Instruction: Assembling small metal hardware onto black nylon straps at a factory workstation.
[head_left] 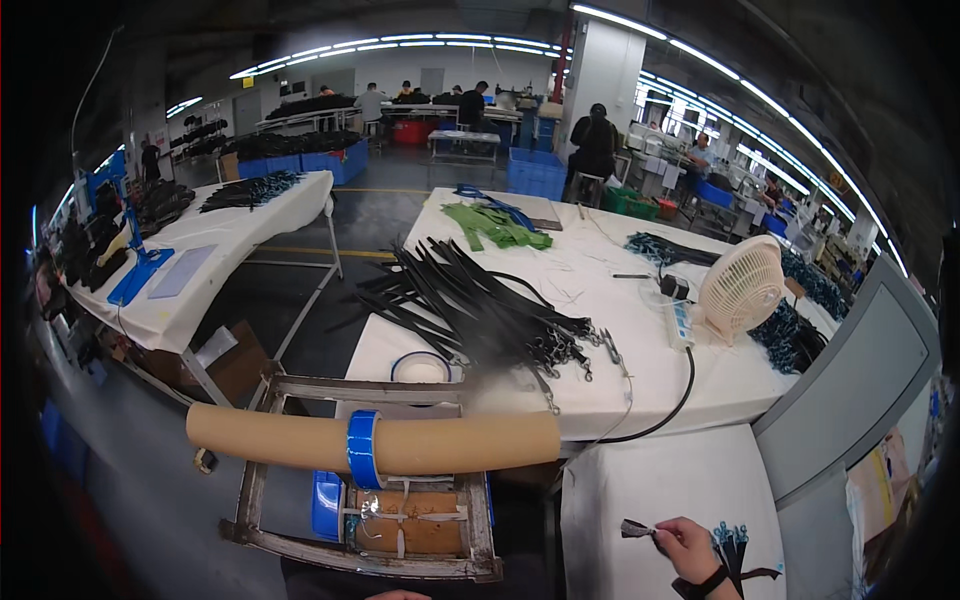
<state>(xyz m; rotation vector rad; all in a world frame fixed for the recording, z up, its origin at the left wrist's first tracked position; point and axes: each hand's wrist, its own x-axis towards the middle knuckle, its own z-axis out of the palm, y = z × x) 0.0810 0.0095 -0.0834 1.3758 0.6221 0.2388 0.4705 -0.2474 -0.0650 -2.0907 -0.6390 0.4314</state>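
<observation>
My right hand is at the lower right, above a white-covered surface. Its fingers pinch a small dark strap end, grey on its flat tip, which points left. Beside that hand lie several black straps with blue-green metal hooks. Only a sliver of my left hand shows at the bottom edge, its fingers hidden. A brown cardboard tube with a roll of blue tape around it rests across a worn frame ahead of me.
On the large white table lie black straps with metal clips, green strips, a beige fan, a power strip and a round dish. A grey panel stands at the right. Several people work farther back.
</observation>
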